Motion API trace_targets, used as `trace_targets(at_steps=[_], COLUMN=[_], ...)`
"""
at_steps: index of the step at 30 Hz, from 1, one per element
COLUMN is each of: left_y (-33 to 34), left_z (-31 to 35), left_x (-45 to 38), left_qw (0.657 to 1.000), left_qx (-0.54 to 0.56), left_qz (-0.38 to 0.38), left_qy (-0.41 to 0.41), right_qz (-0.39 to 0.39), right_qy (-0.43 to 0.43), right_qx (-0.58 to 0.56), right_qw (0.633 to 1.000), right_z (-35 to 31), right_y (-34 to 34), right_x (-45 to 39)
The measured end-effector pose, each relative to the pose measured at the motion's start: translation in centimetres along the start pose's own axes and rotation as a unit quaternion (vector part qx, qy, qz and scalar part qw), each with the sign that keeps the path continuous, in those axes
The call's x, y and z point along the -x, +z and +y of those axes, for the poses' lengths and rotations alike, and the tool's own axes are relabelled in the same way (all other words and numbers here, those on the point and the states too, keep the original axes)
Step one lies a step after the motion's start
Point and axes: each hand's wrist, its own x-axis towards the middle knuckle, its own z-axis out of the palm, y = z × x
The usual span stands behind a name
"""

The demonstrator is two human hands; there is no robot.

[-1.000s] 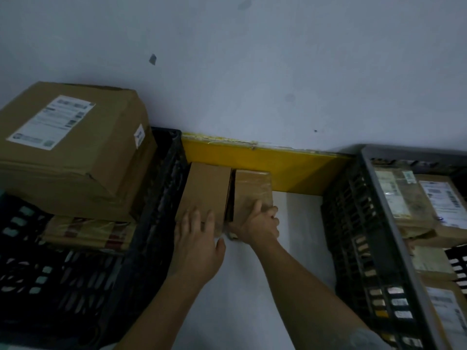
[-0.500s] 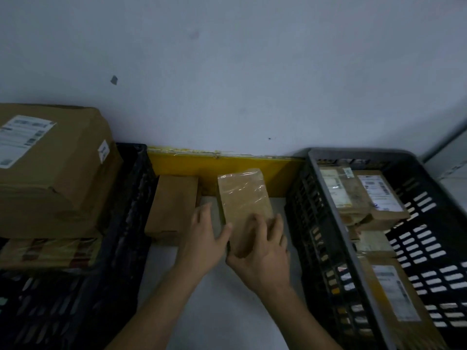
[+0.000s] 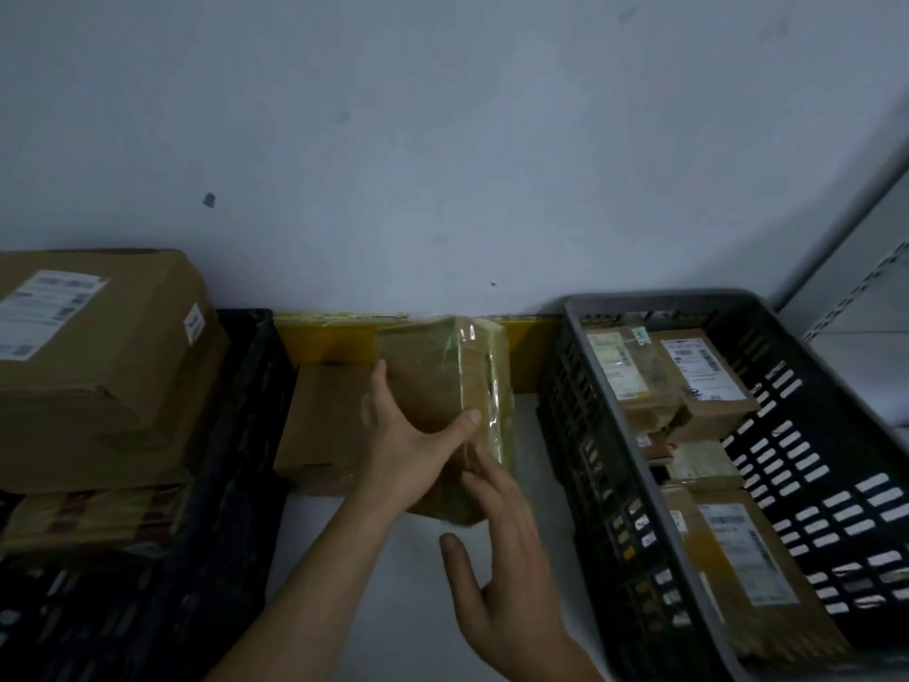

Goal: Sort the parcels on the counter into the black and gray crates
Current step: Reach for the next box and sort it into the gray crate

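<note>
I see the parcel (image 3: 433, 386), brown and wrapped in clear film, lifted off the counter (image 3: 393, 583) between the two crates. My left hand (image 3: 403, 450) grips its left side, thumb across the front. My right hand (image 3: 501, 558) is open, fingers straight at the parcel's lower right edge, seemingly touching it. A second box (image 3: 319, 425) lies behind on the counter. The black crate (image 3: 236, 435) sits left, the gray crate (image 3: 639, 484) right, both holding parcels.

The held parcel (image 3: 433, 386) was brown under glossy clear wrap. One crate (image 3: 236, 435) was black, the other (image 3: 654, 509) gray. A yellow strip (image 3: 324, 337) edged the white counter (image 3: 393, 583).
</note>
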Motion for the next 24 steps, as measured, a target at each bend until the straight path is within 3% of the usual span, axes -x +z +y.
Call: trace_targets(at_steps=[3, 5, 7, 10, 13, 16, 18, 24], left_y=[-0.9, -1.8, -2.7, -3.2, -3.6, -3.9, -3.9, -2.4], left_z=[-0.4, -0.8, -0.9, -1.5, -1.8, -1.7, -1.7, 0.2], left_x=[0.1, 0.3, 0.5, 0.7, 0.7, 0.3, 0.3, 1.7], left_qw=[0.996, 0.986, 0.981, 0.97, 0.955, 0.966, 0.98, 0.985], left_qx=[0.085, 0.16, 0.182, 0.215, 0.262, 0.232, 0.189, 0.154], left_qz=[0.004, -0.019, -0.062, -0.117, -0.129, -0.081, -0.019, -0.072], left_qy=[-0.024, -0.034, -0.029, -0.016, -0.045, -0.084, -0.05, 0.033], right_qz=[0.065, 0.094, 0.028, -0.083, -0.094, 0.0, 0.025, 0.043], right_qy=[0.071, 0.209, 0.305, 0.313, 0.299, 0.276, 0.246, 0.187], right_qx=[-0.075, -0.146, -0.239, -0.309, -0.349, -0.189, -0.046, 0.095], right_qw=[0.993, 0.962, 0.922, 0.894, 0.883, 0.942, 0.968, 0.977], right_z=[0.6, 0.7, 1.1, 1.4, 0.6, -0.5, -1.3, -3.3], right_y=[-1.5, -2.8, -3.5, -3.9, -3.8, -3.4, -3.2, -2.5], right_x=[-0.2, -1.1, -2.1, -2.9, -3.2, -3.3, -3.1, -2.2])
